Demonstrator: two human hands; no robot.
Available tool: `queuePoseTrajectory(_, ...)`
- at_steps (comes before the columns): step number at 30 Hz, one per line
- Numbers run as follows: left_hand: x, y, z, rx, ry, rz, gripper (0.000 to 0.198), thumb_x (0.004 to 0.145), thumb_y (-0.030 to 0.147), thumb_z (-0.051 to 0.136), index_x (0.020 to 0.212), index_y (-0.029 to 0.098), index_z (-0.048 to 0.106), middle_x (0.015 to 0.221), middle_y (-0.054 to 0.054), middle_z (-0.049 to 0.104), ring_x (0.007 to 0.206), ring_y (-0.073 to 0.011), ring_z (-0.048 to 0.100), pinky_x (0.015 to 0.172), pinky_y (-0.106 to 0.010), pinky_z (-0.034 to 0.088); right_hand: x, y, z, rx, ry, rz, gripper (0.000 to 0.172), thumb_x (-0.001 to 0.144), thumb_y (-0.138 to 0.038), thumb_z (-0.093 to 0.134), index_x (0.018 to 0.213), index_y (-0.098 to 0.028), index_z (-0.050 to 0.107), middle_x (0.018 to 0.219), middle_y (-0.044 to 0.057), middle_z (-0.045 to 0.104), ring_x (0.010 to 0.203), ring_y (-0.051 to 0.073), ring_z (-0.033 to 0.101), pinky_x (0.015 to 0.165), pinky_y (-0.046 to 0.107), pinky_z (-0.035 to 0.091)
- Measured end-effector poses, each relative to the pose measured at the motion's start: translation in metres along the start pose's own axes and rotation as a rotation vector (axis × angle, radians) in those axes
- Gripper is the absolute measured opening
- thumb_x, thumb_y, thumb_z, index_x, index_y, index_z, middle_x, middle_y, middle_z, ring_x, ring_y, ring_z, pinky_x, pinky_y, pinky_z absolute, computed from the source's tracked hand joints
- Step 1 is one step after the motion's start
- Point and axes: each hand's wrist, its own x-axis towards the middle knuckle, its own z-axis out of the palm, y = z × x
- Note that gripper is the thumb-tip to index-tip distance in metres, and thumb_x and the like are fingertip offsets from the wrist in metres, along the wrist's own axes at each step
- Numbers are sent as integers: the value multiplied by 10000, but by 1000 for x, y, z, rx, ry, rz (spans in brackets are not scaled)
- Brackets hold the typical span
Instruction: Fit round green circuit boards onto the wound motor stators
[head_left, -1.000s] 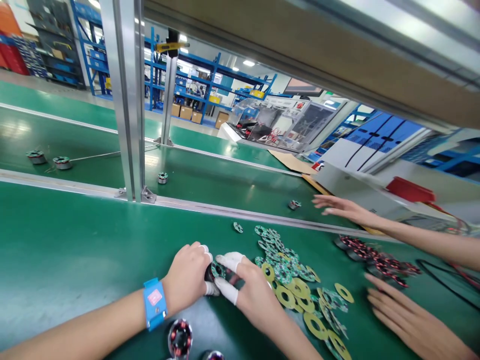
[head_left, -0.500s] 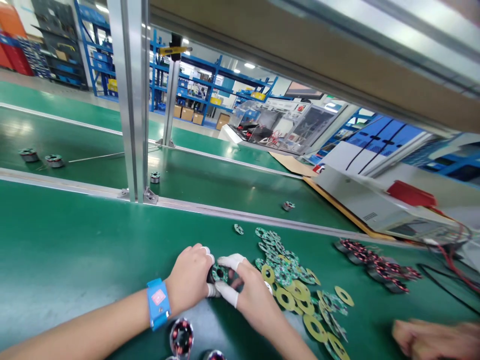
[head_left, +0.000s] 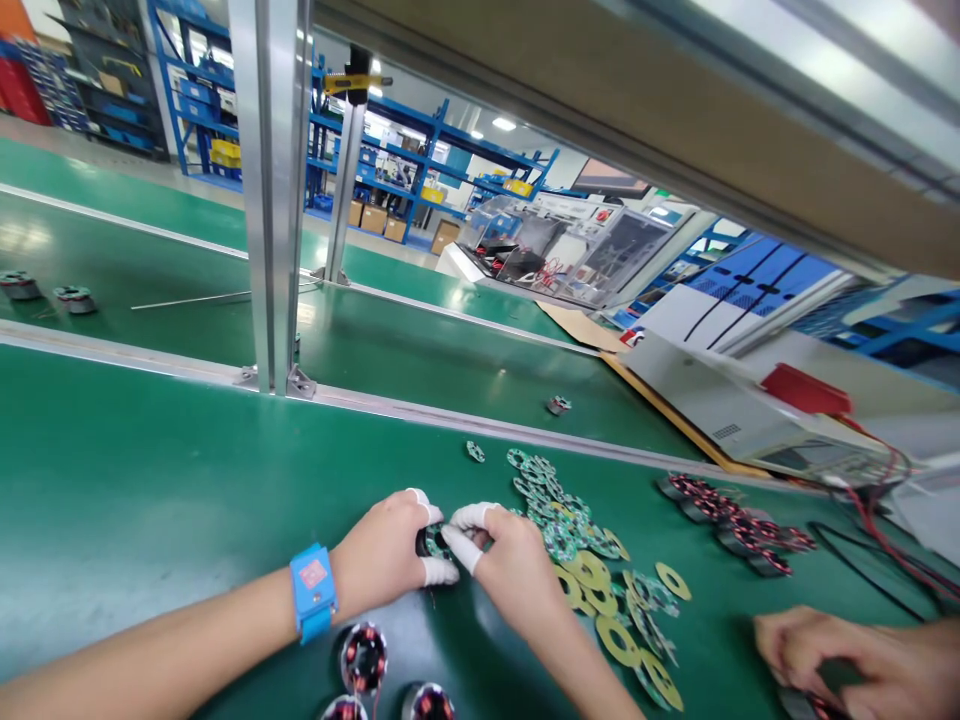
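Two bare forearms converge over the green table (head_left: 187, 480), and your hands meet near the lower middle of the view. Your left forearm slants up from the lower left, a blue strap (head_left: 313, 590) around its wrist. Your left hand (head_left: 386, 545) is curled, knuckles upward, its white-covered thumb and forefinger wrapped about a dark round part (head_left: 421, 541) and grasping it from the left. A green ring (head_left: 435, 541) forms the upper face of this part, tilted toward your right hand (head_left: 514, 565). That forearm rises from the bottom edge and leans left; the thumb and forefinger, also white-covered, come together at the ring's right rim. You cannot tell whether they pinch the ring or merely press on it. Just below your left hand stand copper-wound cores (head_left: 364, 658). To the right of your right hand lies a pile of green rings (head_left: 555, 510), with yellow rings (head_left: 616, 640) at its nearer side. Farther right is a cluster of wound cores (head_left: 720, 515); near the lower right edge, a co-worker's hand (head_left: 832, 645) curls over another core (head_left: 806, 704).
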Motion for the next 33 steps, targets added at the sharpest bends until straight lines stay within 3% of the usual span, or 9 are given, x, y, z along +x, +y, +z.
queuePoseTrajectory(5, 0, -1, 5, 25, 18, 7, 169, 707, 319, 679, 757, 173, 612, 801, -8, 576, 764, -164, 532, 680, -245, 391, -3, 1, 2, -113, 17, -61, 157, 728, -167, 499, 629, -171, 621, 578, 10, 563, 550, 146, 510, 545, 247, 353)
queuePoseTrajectory(13, 4, 2, 4, 58, -4, -27, 168, 683, 320, 686, 735, 175, 621, 776, -14, 571, 762, -175, 542, 685, -252, 402, 0, 13, 9, 4, 32, -147, 142, 723, -202, 474, 628, -167, 575, 551, -3, 510, 512, 134, 471, 505, 236, 349)
queuePoseTrajectory(22, 0, 2, 5, 60, 12, -18, 176, 707, 336, 662, 767, 177, 614, 793, -18, 578, 780, -183, 545, 684, -265, 415, -8, 14, 9, -44, 37, -116, 234, 776, -266, 459, 656, -163, 631, 551, 35, 550, 549, 177, 494, 539, 302, 387)
queuePoseTrajectory(27, -6, 11, -9, 123, 4, -12, 365, 645, 391, 706, 900, 154, 596, 900, -60, 572, 853, -226, 528, 736, -316, 453, -5, 22, -5, 324, -63, 32, 277, 762, -376, 510, 874, -166, 651, 743, 58, 619, 667, 191, 567, 603, 324, 481)
queuePoseTrajectory(30, -12, 17, -10, 319, 14, 111, 183, 718, 159, 603, 899, 142, 579, 934, -78, 568, 889, -227, 515, 744, -319, 461, -5, 30, -8, 590, -234, 91, 428, 714, -357, 590, 1096, -164, 577, 875, 59, 612, 756, 183, 588, 693, 331, 509)
queuePoseTrajectory(33, -16, 17, 2, 520, -52, 282, 145, 775, 44, 490, 832, 132, 591, 832, -67, 584, 811, -214, 525, 682, -317, 466, -7, 34, -3, 735, -337, 88, 470, 677, -288, 643, 1122, -163, 553, 928, 59, 595, 799, 168, 585, 789, 340, 485)
